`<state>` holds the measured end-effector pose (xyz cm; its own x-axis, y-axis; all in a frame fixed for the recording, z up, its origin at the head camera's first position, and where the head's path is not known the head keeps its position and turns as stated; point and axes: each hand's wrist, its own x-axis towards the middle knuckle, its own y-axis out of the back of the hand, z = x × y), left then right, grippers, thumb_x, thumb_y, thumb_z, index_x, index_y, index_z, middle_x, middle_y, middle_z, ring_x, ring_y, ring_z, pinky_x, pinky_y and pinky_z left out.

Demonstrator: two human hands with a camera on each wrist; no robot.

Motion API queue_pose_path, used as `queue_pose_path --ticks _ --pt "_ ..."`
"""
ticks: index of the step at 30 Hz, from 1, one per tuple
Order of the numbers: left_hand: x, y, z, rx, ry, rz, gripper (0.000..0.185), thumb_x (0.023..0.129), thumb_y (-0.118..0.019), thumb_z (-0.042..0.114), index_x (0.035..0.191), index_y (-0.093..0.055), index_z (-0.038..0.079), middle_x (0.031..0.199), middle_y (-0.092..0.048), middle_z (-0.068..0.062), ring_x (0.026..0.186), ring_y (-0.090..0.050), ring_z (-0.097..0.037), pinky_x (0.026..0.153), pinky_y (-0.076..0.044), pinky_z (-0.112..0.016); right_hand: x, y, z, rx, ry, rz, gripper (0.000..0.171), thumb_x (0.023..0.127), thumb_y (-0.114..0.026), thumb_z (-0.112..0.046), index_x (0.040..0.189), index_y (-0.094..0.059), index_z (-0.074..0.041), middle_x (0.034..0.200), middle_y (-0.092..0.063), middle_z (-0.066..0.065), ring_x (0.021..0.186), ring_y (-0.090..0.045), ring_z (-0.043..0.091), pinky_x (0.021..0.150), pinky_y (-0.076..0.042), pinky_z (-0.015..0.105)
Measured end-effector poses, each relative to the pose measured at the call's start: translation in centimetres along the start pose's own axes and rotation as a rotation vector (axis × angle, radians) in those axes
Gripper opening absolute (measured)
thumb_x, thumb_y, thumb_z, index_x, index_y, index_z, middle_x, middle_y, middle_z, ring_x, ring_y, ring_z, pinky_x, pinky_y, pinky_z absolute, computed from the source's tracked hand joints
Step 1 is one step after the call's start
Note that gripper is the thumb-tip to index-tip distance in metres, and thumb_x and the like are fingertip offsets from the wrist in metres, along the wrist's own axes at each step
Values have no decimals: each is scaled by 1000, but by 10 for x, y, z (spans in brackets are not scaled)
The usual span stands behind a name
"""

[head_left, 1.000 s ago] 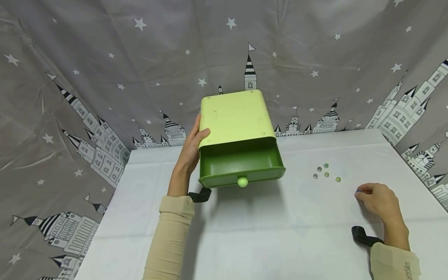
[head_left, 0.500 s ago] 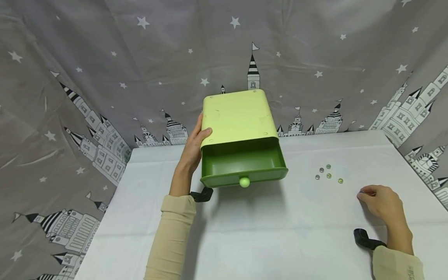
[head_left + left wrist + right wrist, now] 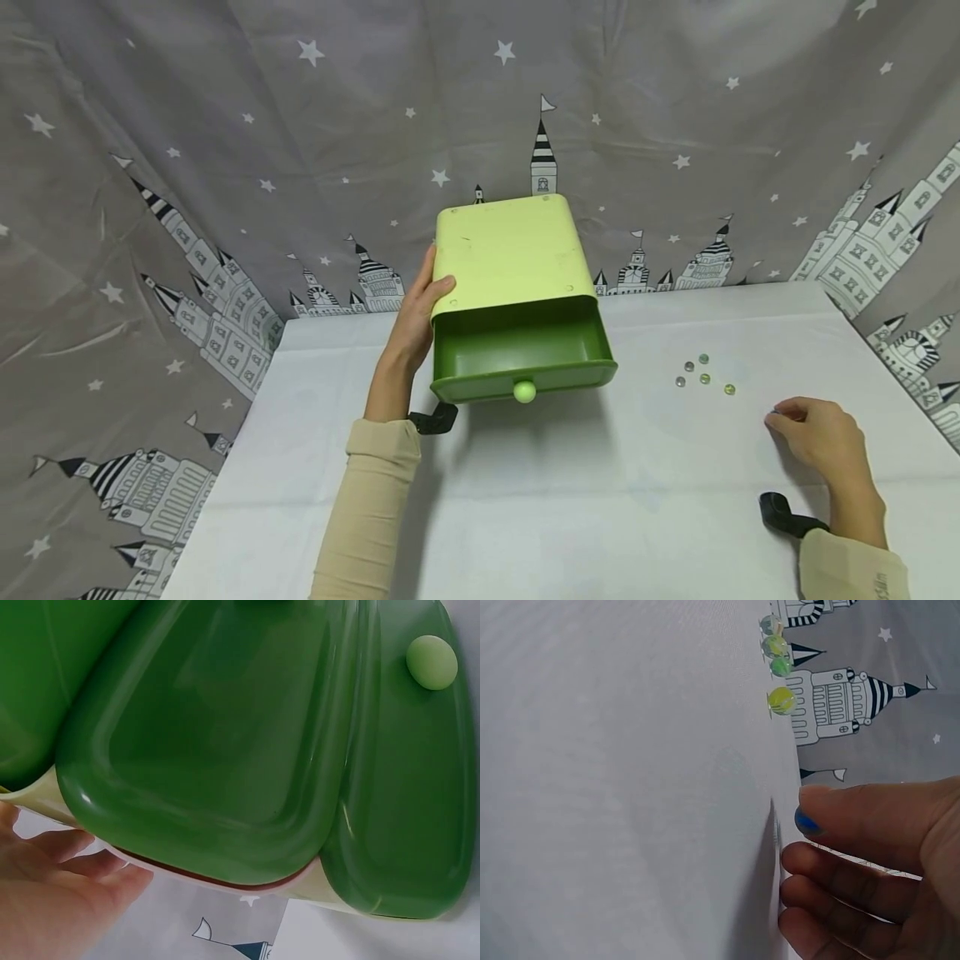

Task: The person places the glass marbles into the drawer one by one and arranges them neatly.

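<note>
Five small round glass marbles (image 3: 704, 378) are seen in the head view on a white cloth (image 3: 637, 517), right of a pale-yellow and green drawer cabinet (image 3: 513, 254), its side touched by the left hand (image 3: 411, 321), thumb laid on top. In the left wrist view, glossy green drawer fronts (image 3: 202, 765) are shown beside loosely extended fingers (image 3: 124, 885). In the right wrist view, a partly hidden small blue object (image 3: 807, 822) is pinched by the right hand (image 3: 870, 881).

Soft light washes the white tabletop (image 3: 645, 517), leaving the grey curtain (image 3: 375, 50) duller, and I see a faint, soft-edged shadow spreading beneath the drawer (image 3: 517, 354). The head view is fairly crisp. The left wrist view is dimmer, with small glints on the green; the right wrist view looks greyish and hazy.
</note>
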<state>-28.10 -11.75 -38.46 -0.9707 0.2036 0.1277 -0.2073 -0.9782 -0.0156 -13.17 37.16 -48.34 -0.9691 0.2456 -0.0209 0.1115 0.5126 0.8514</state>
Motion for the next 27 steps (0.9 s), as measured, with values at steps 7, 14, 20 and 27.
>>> queue_pose_path --ticks 7,14,20,27 --pt "0 -2 0 -6 5 -3 76 99 -55 34 160 -9 31 162 -7 16 147 -2 -5 117 -12 -42 -1 1 0 13 -27 5 33 92 -63 -16 105 -63 14 94 -64 30 87 -57 47 70 -43 56" --pt "0 -2 0 -4 14 4 76 98 -56 36 160 -11 32 161 -8 18 147 -2 -5 117 -11 -43 -5 -1 -4 51 -26 77 32 93 -64 -18 103 -66 13 94 -66 30 85 -58 44 66 -43 50" --pt "0 -1 -1 8 13 1 76 99 -55 37 160 -10 33 161 -7 18 147 0 -5 117 -8 -45 -6 0 -11 79 28 140 32 93 -65 -18 104 -67 12 94 -68 29 85 -61 45 63 -43 43" --pt "0 1 -1 1 10 2 75 99 -55 35 159 -11 34 162 -8 18 147 -1 -4 118 -11 -41 -7 5 -22 116 80 189 32 94 -66 -20 105 -69 10 93 -70 26 82 -64 39 60 -42 33"
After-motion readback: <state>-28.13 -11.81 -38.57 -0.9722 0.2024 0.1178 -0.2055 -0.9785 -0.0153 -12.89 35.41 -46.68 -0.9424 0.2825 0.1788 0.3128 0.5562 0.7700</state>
